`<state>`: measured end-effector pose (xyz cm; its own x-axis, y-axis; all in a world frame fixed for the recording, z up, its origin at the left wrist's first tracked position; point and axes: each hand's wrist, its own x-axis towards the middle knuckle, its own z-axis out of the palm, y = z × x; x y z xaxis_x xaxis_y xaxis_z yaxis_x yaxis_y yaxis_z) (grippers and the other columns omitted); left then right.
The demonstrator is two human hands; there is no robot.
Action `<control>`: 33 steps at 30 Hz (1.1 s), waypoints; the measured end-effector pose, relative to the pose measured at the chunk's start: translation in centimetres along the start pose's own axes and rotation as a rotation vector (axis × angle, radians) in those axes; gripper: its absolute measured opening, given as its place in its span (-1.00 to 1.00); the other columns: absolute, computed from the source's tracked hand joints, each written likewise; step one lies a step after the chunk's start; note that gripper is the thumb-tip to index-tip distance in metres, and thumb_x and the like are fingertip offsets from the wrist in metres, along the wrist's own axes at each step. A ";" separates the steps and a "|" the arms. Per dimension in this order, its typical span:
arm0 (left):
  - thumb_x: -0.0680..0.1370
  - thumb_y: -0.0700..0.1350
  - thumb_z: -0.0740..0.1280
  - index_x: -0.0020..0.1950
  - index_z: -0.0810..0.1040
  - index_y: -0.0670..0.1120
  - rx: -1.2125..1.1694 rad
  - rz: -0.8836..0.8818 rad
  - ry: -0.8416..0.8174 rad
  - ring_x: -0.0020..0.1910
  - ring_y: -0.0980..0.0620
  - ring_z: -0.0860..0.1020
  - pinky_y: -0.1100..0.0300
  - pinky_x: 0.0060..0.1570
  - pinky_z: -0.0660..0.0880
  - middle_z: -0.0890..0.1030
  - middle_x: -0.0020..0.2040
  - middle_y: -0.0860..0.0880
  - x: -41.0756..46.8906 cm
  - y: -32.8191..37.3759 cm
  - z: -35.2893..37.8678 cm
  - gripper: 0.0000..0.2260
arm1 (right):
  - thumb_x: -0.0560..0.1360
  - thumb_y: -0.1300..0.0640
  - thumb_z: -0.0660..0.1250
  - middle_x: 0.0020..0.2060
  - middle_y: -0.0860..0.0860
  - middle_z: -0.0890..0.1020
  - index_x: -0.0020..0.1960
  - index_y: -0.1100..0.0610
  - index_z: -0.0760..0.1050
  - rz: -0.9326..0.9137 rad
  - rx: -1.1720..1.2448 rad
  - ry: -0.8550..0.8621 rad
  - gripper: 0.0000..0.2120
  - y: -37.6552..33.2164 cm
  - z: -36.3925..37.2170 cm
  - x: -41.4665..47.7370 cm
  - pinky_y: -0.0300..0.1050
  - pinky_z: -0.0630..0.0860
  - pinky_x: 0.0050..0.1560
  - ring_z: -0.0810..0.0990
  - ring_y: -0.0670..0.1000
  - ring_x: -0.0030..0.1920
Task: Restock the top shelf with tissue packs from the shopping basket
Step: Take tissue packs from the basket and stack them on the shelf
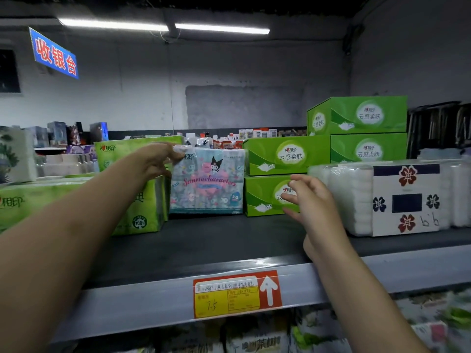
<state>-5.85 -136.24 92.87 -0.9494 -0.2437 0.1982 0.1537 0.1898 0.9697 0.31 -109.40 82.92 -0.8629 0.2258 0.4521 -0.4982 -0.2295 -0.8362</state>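
A grey plastered shop wall backs the dark, matte metal top shelf, whose pale front rail carries a glossy red-and-yellow price tag. The soft, cartoon-printed plastic tissue pack stands upright at the shelf's back, between crinkly green packs and stacked green cardboard cartons. The left hand touches its crinkled top corner with loosely extended fingertips. The right hand is spread wide in front of the lower carton, holding nothing.
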 end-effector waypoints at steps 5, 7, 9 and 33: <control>0.55 -0.42 0.18 0.27 0.43 -0.27 0.116 0.041 0.070 -0.11 -0.03 0.49 0.10 -0.27 0.46 0.49 0.11 -0.18 -0.2 -0.1 0.0 -0.69 | 0.56 0.20 0.19 -0.09 -0.03 0.55 -0.09 -0.01 0.45 -0.002 -0.003 -0.002 -0.86 0.0 0.0 0.0 -0.09 0.52 -0.05 0.58 0.00 -0.03; 0.54 -0.42 0.19 0.30 0.40 -0.29 0.157 0.054 0.064 0.02 -0.07 0.49 0.13 -0.19 0.48 0.47 0.17 -0.21 -0.5 0.0 -0.1 -0.67 | 0.56 0.20 0.18 -0.09 -0.02 0.55 -0.09 -0.01 0.45 -0.015 -0.014 -0.003 -0.86 0.0 0.0 -0.1 -0.08 0.52 -0.06 0.59 0.01 -0.03; 0.53 -0.39 0.23 0.31 0.39 -0.28 0.234 0.081 0.059 0.12 -0.10 0.46 0.13 -0.03 0.46 0.47 0.19 -0.20 -0.8 0.0 -0.3 -0.66 | 0.57 0.20 0.18 -0.09 -0.02 0.55 -0.09 0.00 0.45 -0.023 -0.021 -0.003 -0.86 0.0 0.0 -0.1 -0.08 0.52 -0.07 0.59 0.01 -0.04; 0.58 -0.18 0.29 0.05 0.56 -0.02 0.062 0.427 0.188 0.12 0.01 0.60 0.07 0.13 0.52 0.62 0.10 -0.06 -16.7 -1.8 -2.4 -0.89 | 0.58 0.17 0.20 -0.07 -0.01 0.57 -0.10 -0.02 0.45 -0.118 -0.073 -0.102 -0.86 -0.9 0.4 -1.7 -0.17 0.52 -0.16 0.57 -0.09 -0.18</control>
<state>10.37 -134.82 88.21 -0.7379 -0.2982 0.6055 0.4975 0.3659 0.7865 2.13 -110.00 83.04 -0.8049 0.1491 0.5744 -0.5921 -0.1366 -0.7942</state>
